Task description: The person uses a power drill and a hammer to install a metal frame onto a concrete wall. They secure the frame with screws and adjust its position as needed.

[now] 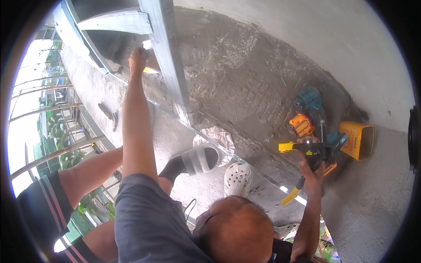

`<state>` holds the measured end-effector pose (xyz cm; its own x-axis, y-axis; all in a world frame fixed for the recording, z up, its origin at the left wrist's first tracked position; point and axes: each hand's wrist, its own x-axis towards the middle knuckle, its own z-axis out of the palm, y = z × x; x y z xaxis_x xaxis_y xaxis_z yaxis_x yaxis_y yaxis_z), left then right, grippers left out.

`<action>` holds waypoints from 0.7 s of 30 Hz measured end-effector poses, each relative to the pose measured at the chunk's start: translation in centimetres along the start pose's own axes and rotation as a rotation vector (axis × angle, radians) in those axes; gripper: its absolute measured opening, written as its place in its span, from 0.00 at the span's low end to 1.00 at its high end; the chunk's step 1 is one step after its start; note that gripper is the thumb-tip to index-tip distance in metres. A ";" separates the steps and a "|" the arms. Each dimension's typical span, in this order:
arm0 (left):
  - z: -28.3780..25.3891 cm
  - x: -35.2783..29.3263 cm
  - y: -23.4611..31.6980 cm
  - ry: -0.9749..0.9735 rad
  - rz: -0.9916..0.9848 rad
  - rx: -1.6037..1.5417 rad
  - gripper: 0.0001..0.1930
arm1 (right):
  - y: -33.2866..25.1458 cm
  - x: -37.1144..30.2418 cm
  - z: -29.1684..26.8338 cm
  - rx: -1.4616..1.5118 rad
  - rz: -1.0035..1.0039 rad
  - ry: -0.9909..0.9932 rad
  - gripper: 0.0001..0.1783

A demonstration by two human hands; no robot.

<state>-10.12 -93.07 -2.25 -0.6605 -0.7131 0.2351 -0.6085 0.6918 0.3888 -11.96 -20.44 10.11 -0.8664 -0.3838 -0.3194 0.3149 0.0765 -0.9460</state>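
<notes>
My left arm, in a grey sleeve, reaches up from the lower edge to the pale metal post (164, 57). Its hand (137, 60) is closed beside the post, near a small white piece; what the fingers grip cannot be made out. No right hand of mine shows. A co-worker's head (239, 230) fills the lower middle, close in front of me. The forearm beside that person's dark clothing appears to be theirs. Its hand (312, 173) grips a black tool (313, 154) with yellow ends, whose kind is unclear.
A teal power tool (309, 100), an orange one (301, 125) and a yellow open-topped container (360, 141) stand by the wall. A metal rail (228, 153) crosses the rough floor diagonally. Legs in striped shorts (48, 199), a grey slide (199, 160) and a white clog (238, 179) are close by.
</notes>
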 end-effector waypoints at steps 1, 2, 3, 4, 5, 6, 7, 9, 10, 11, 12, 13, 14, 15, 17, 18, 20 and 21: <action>0.0 -0.1 1.4 0.022 0.036 0.018 0.15 | -0.3 0.1 0.2 0.008 -0.019 0.017 0.41; 0.0 -0.1 3.5 0.138 -0.001 0.004 0.12 | -0.5 0.3 0.2 0.010 -0.036 0.040 0.40; -0.2 -0.4 5.1 0.255 -0.040 -0.004 0.09 | -0.6 0.5 -0.2 -0.051 0.026 0.016 0.39; -3.3 1.1 0.9 0.535 0.196 0.076 0.08 | -0.8 0.7 -0.4 -0.080 0.089 -0.044 0.37; -9.2 3.4 -5.0 0.721 0.239 -0.084 0.09 | -0.7 0.9 -0.7 -0.067 0.136 -0.130 0.35; -1.9 1.2 1.5 0.746 0.070 -0.358 0.09 | -1.0 0.6 -2.3 -0.186 0.206 -0.043 0.33; -5.1 1.7 -1.1 0.877 0.070 -0.475 0.08 | -0.9 1.0 -2.1 -0.181 0.230 -0.106 0.31; -4.9 -0.2 3.0 0.918 -0.311 -1.189 0.09 | -1.5 1.7 -2.7 -0.184 0.114 -0.154 0.33; -5.2 -3.2 10.4 1.049 -0.508 -1.240 0.09 | -2.2 1.6 -3.2 -0.187 0.080 -0.143 0.33; -7.7 -4.3 12.6 1.071 -0.514 -1.314 0.09 | -3.1 1.7 -3.3 -0.158 0.031 -0.176 0.32; -9.8 -5.5 14.2 1.095 -0.522 -1.386 0.08 | -3.7 1.4 -3.2 -0.130 -0.017 -0.213 0.32; -11.7 -7.1 16.6 1.071 -0.461 -1.419 0.10 | -4.1 1.0 -3.3 -0.032 -0.011 -0.210 0.30; -13.2 -9.3 19.5 1.048 -0.399 -1.451 0.11 | -4.4 0.6 -3.5 0.068 -0.006 -0.208 0.28; -14.2 -12.1 21.8 0.985 -0.327 -1.173 0.11 | -4.7 0.2 -3.8 0.167 -0.003 -0.205 0.26; -16.1 -18.3 26.8 0.847 -0.177 -0.627 0.12 | -5.6 -0.1 -5.3 0.122 0.006 -0.228 0.22; -15.0 -20.8 29.8 0.688 -0.068 -0.898 0.11 | -5.8 -0.5 -6.1 0.093 0.016 -0.229 0.20; -12.5 -26.6 35.6 0.188 0.120 -1.902 0.10 | -7.1 -1.3 -6.8 0.114 0.101 -0.151 0.18; -10.9 -29.2 39.0 0.000 -0.006 -1.874 0.09 | -7.8 -1.6 -6.8 0.127 0.146 -0.127 0.18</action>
<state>-9.73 -46.54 15.77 -0.6602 -0.7148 0.2307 0.5998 -0.3170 0.7346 -15.65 -14.13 17.60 -0.7552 -0.4904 -0.4350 0.4862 0.0260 -0.8735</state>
